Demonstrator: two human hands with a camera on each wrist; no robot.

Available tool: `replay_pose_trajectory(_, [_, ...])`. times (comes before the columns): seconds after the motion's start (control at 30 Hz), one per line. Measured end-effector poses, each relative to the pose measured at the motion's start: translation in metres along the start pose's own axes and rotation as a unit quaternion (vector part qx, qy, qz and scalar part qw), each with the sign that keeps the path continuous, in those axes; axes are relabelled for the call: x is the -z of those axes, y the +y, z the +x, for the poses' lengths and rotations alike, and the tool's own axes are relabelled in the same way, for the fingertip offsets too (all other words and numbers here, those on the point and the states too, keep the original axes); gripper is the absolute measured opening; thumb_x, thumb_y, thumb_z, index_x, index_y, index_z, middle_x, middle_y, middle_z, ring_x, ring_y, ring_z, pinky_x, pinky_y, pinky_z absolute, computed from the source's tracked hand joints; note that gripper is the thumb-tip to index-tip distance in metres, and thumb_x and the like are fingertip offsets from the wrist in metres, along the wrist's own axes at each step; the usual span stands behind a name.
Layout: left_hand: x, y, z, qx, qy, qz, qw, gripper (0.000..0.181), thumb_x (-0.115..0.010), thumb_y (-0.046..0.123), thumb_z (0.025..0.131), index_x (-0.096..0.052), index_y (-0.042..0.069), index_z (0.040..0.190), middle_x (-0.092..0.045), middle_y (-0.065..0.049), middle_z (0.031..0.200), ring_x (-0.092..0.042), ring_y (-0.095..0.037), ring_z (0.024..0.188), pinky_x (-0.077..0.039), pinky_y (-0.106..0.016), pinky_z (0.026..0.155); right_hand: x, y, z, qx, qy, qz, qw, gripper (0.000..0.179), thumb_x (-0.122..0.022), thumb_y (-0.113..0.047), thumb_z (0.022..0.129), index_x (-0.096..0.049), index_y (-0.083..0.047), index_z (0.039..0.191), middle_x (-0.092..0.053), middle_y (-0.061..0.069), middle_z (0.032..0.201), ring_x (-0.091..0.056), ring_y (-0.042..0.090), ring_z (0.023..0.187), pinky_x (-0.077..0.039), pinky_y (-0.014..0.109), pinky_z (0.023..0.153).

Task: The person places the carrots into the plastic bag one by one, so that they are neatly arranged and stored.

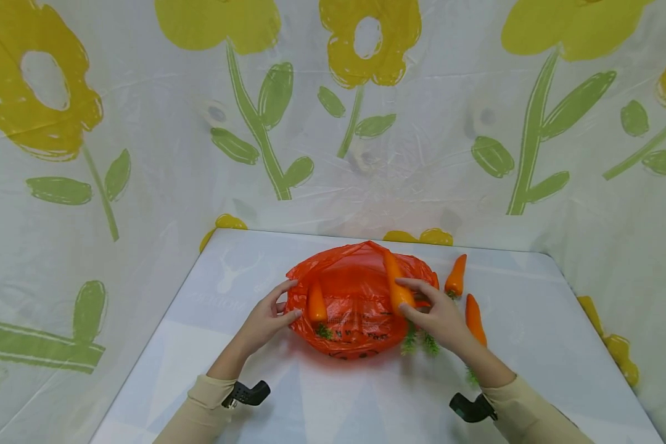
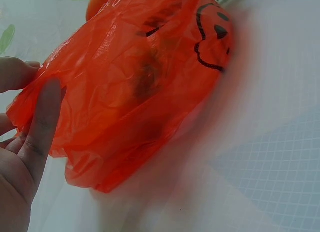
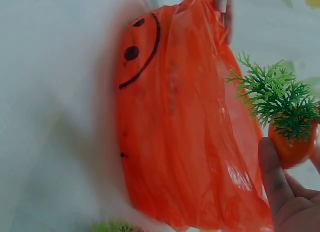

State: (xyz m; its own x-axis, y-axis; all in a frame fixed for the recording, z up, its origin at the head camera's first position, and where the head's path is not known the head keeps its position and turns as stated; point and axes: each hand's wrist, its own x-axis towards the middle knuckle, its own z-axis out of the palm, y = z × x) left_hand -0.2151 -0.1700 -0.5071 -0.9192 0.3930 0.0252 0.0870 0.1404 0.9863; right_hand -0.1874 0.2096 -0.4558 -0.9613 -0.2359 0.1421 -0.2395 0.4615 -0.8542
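Note:
A red plastic bag (image 1: 355, 308) with black printing lies with its mouth spread wide on the table. My left hand (image 1: 269, 314) pinches the left rim of the bag between thumb and fingers, as the left wrist view shows up close. One orange carrot (image 1: 316, 302) with a green leafy top lies inside, at the bag's left. In my right hand (image 1: 438, 311) is another carrot (image 1: 395, 280), held over the bag's right side with its tip pointing away. Its feathery green top (image 3: 280, 99) sticks out toward the camera in the right wrist view.
Two more carrots lie on the table right of the bag: one carrot (image 1: 456, 275) farther back, and one carrot (image 1: 475, 319) partly behind my right forearm. The pale table (image 1: 244, 259) ends at a white curtain (image 1: 422, 179) with yellow flowers, which hangs behind and on both sides.

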Motion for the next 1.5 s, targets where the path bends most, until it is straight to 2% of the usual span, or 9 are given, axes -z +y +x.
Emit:
replay_pose_trajectory(0.2, [0.000, 0.000, 0.000, -0.003, 0.000, -0.002, 1.0000, 0.068, -0.069, 0.013, 0.098, -0.035, 0.010, 0.156, -0.047, -0.026, 0.147, -0.066, -0.038, 0.111, -0.060, -0.030, 0.084, -0.008, 0.001, 0.004, -0.001, -0.001, -0.007, 1.0000, 0.047, -0.073, -0.027, 0.096, -0.060, -0.019, 0.140, -0.061, 0.009, 0.136, -0.062, 0.027, 0.109, -0.057, 0.027, 0.085])
replay_pose_trajectory(0.37, [0.001, 0.001, 0.000, -0.003, -0.001, -0.002, 1.0000, 0.068, -0.070, 0.013, 0.098, -0.035, 0.010, 0.156, -0.048, -0.027, 0.147, -0.067, -0.033, 0.108, -0.060, -0.030, 0.084, -0.014, 0.000, 0.008, -0.011, -0.005, -0.021, 0.9997, 0.049, -0.074, -0.035, 0.095, -0.060, -0.024, 0.140, -0.062, 0.004, 0.135, -0.061, 0.025, 0.110, -0.056, 0.031, 0.085])
replay_pose_trajectory(0.57, [0.001, 0.001, 0.000, -0.002, -0.001, 0.004, 1.0000, 0.068, -0.070, 0.015, 0.098, -0.035, 0.011, 0.156, -0.048, -0.025, 0.147, -0.068, -0.030, 0.107, -0.059, -0.030, 0.084, -0.018, -0.001, 0.012, -0.031, -0.011, -0.023, 0.9992, 0.049, -0.075, -0.036, 0.093, -0.061, -0.025, 0.139, -0.064, 0.004, 0.130, -0.060, 0.025, 0.108, -0.056, 0.036, 0.086])
replay_pose_trajectory(0.77, [0.001, 0.002, 0.000, 0.000, 0.002, 0.009, 1.0000, 0.068, -0.070, 0.015, 0.098, -0.036, 0.011, 0.156, -0.049, -0.025, 0.146, -0.068, -0.029, 0.104, -0.060, -0.029, 0.084, -0.023, -0.002, 0.017, -0.056, -0.022, -0.005, 0.9982, 0.050, -0.075, -0.038, 0.094, -0.060, -0.027, 0.140, -0.062, 0.005, 0.130, -0.058, 0.026, 0.110, -0.055, 0.034, 0.085])
replay_pose_trajectory(1.0, [0.000, 0.001, 0.001, 0.006, 0.004, 0.008, 0.9999, 0.069, -0.071, 0.016, 0.097, -0.036, 0.012, 0.156, -0.045, -0.024, 0.149, -0.067, -0.029, 0.104, -0.060, -0.029, 0.083, -0.031, 0.001, 0.026, -0.040, -0.036, 0.018, 0.9984, 0.049, -0.074, -0.030, 0.095, -0.060, -0.019, 0.141, -0.063, 0.010, 0.131, -0.058, 0.028, 0.110, -0.055, 0.031, 0.083])
replay_pose_trajectory(1.27, [0.000, 0.000, 0.001, 0.002, 0.000, -0.002, 1.0000, 0.068, -0.070, 0.015, 0.097, -0.035, 0.011, 0.156, -0.047, -0.025, 0.147, -0.067, -0.033, 0.108, -0.059, -0.030, 0.084, -0.038, -0.002, 0.035, -0.047, -0.045, 0.031, 0.9974, 0.048, -0.073, -0.030, 0.096, -0.059, -0.018, 0.141, -0.061, 0.010, 0.132, -0.056, 0.029, 0.112, -0.055, 0.034, 0.084])
replay_pose_trajectory(1.5, [0.000, 0.000, 0.001, -0.001, 0.000, 0.005, 1.0000, 0.067, -0.070, 0.014, 0.098, -0.036, 0.011, 0.156, -0.049, -0.025, 0.145, -0.068, -0.026, 0.102, -0.060, -0.029, 0.082, -0.044, -0.003, 0.044, -0.034, -0.048, 0.032, 0.9978, 0.047, -0.073, -0.028, 0.096, -0.060, -0.019, 0.140, -0.062, 0.011, 0.131, -0.057, 0.027, 0.108, -0.054, 0.035, 0.084])
